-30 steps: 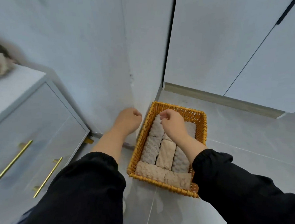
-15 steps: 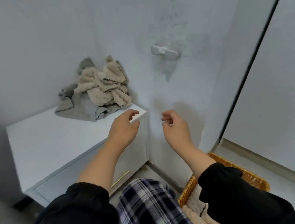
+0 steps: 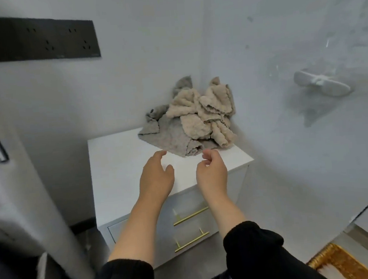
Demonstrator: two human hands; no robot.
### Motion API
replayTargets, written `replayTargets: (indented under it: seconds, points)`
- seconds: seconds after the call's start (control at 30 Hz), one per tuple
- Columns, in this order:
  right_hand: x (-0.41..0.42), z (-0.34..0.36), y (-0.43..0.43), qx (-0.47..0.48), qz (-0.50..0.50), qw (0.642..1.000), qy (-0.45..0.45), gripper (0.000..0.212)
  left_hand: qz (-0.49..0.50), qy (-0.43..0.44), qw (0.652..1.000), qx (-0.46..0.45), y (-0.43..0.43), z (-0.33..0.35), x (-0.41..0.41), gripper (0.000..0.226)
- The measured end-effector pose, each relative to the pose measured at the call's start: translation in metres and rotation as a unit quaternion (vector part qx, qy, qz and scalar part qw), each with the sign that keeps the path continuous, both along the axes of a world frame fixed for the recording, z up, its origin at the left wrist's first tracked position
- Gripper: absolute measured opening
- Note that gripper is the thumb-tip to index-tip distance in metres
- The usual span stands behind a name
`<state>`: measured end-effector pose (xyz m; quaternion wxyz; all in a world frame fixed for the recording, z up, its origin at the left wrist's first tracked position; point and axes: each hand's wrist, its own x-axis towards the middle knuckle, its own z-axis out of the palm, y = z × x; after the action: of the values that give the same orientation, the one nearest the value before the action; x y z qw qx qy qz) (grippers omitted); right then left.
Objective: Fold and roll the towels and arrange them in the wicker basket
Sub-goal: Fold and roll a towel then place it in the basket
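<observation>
Towels (image 3: 195,118), beige and grey, lie heaped at frame centre on the white drawer cabinet (image 3: 123,166). Your left hand (image 3: 156,179) is spread wide and your right hand (image 3: 212,172) loosely curled just below them, both empty. The wicker basket (image 3: 340,263) shows at lower right.

Legible text, labels, brands, numbers, signs: none. The black socket panel (image 3: 36,38) on the wall carries only plug holes; a small dark tag on the grey towel (image 3: 152,111) is too blurred to read.

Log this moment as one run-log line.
phase: reaching for towels | left hand: open, empty | right hand: half-curled, empty | towels: unfolded heap on cabinet | basket: floor, lower right
</observation>
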<state>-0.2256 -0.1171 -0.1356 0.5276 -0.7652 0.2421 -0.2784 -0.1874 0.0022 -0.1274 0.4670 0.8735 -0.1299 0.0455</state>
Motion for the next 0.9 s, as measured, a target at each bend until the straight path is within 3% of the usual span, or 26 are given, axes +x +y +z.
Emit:
replayTargets:
  seconds: [0.2,0.33,0.4,0.47,0.6,0.67,0.73,0.8,0.87,0.9]
  points:
    - [0.036,-0.02,-0.006,-0.223,-0.001,0.975,0.009,0.047,-0.016,-0.013,0.979,0.202,0.013,-0.018,0.037,0.063]
    - [0.064,-0.007,-0.014,-0.324,0.014,0.946,0.024,0.05,-0.022,0.028,0.968,0.249,0.008,-0.023,0.052,0.066]
    - [0.077,-0.007,-0.015,-0.403,0.037,0.913,0.048,0.052,-0.011,0.053,0.961,0.27,0.006,-0.028,0.059,0.067]
    - [0.091,-0.009,-0.016,-0.509,0.067,0.853,0.098,0.056,0.001,0.083,0.955,0.283,0.008,-0.033,0.064,0.07]
    - [0.115,-0.01,-0.023,-0.724,0.131,0.644,0.21,0.05,0.002,0.094,0.956,0.279,0.013,-0.038,0.07,0.073]
    - [0.128,-0.005,-0.027,-0.755,0.166,0.591,0.23,0.041,0.002,0.093,0.961,0.26,0.017,-0.039,0.073,0.073]
    - [0.141,0.005,-0.028,-0.745,0.174,0.62,0.177,0.027,0.002,0.091,0.97,0.225,0.023,-0.04,0.075,0.074]
    - [0.149,0.022,-0.029,-0.661,0.108,0.742,0.037,0.007,0.001,0.08,0.982,0.169,0.027,-0.039,0.078,0.076]
    - [0.146,0.054,-0.023,-0.453,0.049,0.889,-0.049,0.023,0.004,0.059,0.996,0.071,0.03,-0.033,0.078,0.08]
    - [0.145,0.07,-0.018,-0.336,0.052,0.938,-0.062,0.025,0.004,0.04,0.999,0.017,0.03,-0.028,0.075,0.081]
